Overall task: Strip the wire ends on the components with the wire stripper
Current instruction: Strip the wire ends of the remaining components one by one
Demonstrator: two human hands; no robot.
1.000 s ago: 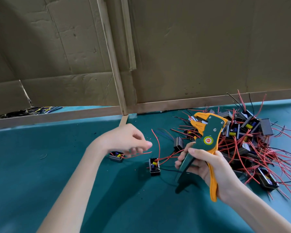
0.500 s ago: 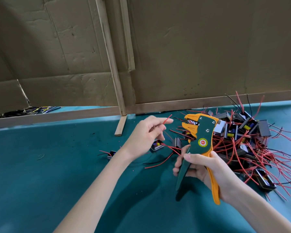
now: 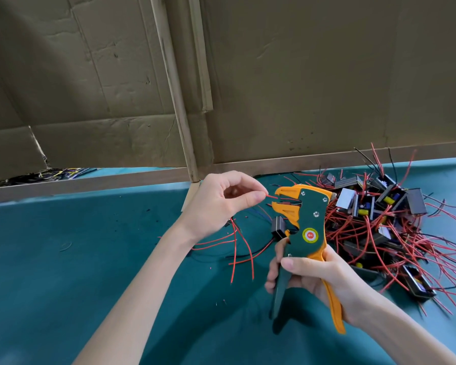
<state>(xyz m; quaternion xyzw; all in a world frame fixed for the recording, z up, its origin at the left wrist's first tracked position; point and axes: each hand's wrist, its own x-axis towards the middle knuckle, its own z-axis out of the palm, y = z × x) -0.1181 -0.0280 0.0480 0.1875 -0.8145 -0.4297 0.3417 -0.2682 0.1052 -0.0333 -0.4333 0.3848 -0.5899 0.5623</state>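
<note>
Wire end lined up at the stripper, not yet clamped.
The red wire end [image 3: 271, 196] is pinched in the left hand [image 3: 221, 204], its tip at the open jaws of the wire stripper [image 3: 309, 222]. The stripper's handles are gripped, unsqueezed, by the right hand [image 3: 313, 275]. Judged next: tip seated in the jaws, handles squeezed. The component pile [image 3: 379, 219] lies on the tabletop [image 3: 90, 259], right.

Table [image 3: 63, 285]: teal cloth cover, matt, soft, few folds. Cardboard [image 3: 90, 75] along back edge: brown paper board, matt, rough, creased, dented. Wood strip [image 3: 90, 180] under it: brown, smooth, plain. Wire stripper [image 3: 309, 219]: hard plastic, orange and dark green, bit shiny; small metal screws [image 3: 316, 213], shiny; round sticker [image 3: 310, 235], glossy. Red wires [image 3: 353, 227]: smooth plastic skin. Components [image 3: 416, 205]: black plastic boxes, matt.
</note>
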